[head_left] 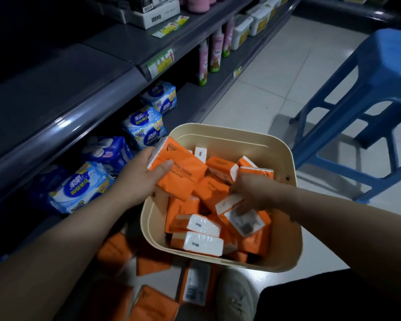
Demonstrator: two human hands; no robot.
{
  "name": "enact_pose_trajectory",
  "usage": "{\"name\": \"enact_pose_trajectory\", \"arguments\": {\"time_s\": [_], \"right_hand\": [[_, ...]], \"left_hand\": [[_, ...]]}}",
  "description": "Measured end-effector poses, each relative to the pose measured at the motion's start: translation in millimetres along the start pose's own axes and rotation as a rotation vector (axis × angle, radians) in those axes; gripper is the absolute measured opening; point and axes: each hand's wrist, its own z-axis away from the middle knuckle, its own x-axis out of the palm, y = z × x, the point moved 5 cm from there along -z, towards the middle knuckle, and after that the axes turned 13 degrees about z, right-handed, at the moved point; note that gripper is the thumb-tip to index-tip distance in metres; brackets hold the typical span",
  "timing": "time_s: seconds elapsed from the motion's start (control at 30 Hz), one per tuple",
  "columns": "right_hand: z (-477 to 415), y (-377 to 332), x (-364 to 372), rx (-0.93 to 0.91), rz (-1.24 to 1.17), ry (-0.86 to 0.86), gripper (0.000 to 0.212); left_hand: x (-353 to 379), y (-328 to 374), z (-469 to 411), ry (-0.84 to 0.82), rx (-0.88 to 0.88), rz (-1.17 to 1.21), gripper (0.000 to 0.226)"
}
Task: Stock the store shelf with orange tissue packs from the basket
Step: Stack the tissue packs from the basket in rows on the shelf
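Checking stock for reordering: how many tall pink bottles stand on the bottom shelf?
3, in a row on the bottom shelf: nearest bottle, middle bottle, and farthest bottle beside the white tubs. More may be hidden behind.

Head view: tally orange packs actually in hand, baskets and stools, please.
Orange packs held: 2, the left pack in the left hand, the right pack in the right hand
Basket: 1
Blue stool: 1
Total: 4
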Motion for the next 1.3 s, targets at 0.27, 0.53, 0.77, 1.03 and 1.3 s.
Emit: {"name": "enact_pose_trajectory", "arguments": {"time_s": [0.27,0.53,0.77,1.03,1.3], "right_hand": [[29,-41,-120,-0.006,-0.287,0.475,0.048],[65,-113,-211,-0.178,-0.421,0.683,0.016],[85,-185,-261,-0.3,-0.419,0.89,0.052],[83,-259,-295,-0.365,-0.632,0.774,0.061],[72,-306,-314,-0.326,-0.704,0.787,0.044]], "left_hand": [[-87,38,32,0.176,0.131,-0.131,0.061],[-188,88,106,0.389,0.232,-0.237,0.043],[-281,105,185,0.594,0.251,-0.321,0.035],[-366,91,257,0.756,0.049,-0.317,0.041],[-393,71,281,0.722,-0.042,-0.403,0.045]]}}
